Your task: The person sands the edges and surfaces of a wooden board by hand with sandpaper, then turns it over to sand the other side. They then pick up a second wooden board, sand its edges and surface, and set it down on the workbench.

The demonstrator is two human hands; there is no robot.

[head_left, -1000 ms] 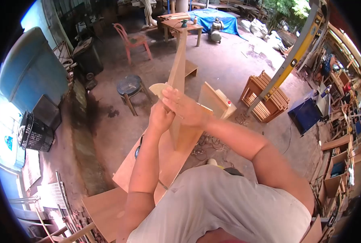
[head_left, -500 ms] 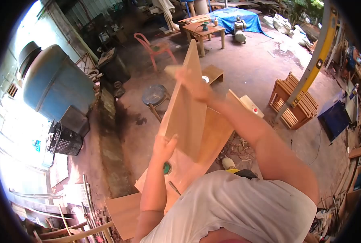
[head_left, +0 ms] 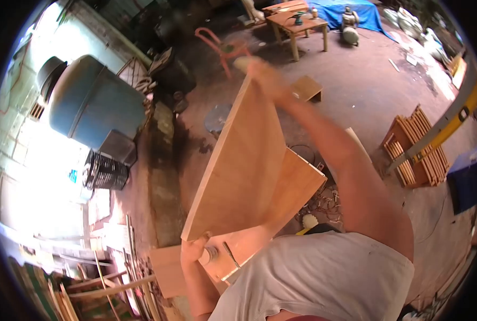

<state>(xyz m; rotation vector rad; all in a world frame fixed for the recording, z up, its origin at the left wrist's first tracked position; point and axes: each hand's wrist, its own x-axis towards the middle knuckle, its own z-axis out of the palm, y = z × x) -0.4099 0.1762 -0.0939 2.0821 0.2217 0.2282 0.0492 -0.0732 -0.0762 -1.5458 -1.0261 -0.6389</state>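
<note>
A wide wooden board stands tilted on edge in front of me. My left hand grips its lower near corner, the thumb on the broad face. My right hand is at the far top end of the board, smeared by motion, with the fingers closed around a pale tan thing whose kind I cannot make out. Beneath the board lies a wooden work surface. On it, close to my left hand, are a small round container and a slim tool with a flat, narrow shape.
A round stool is partly behind the board. A red chair and a small wooden table stand farther off. On the right are a slatted wooden stack and a yellow spirit level. A blue tank stands left.
The board's near corner has come lower and closer to me, with my left hand on it. My right hand has moved up to the board's far end. The view has shifted.
</note>
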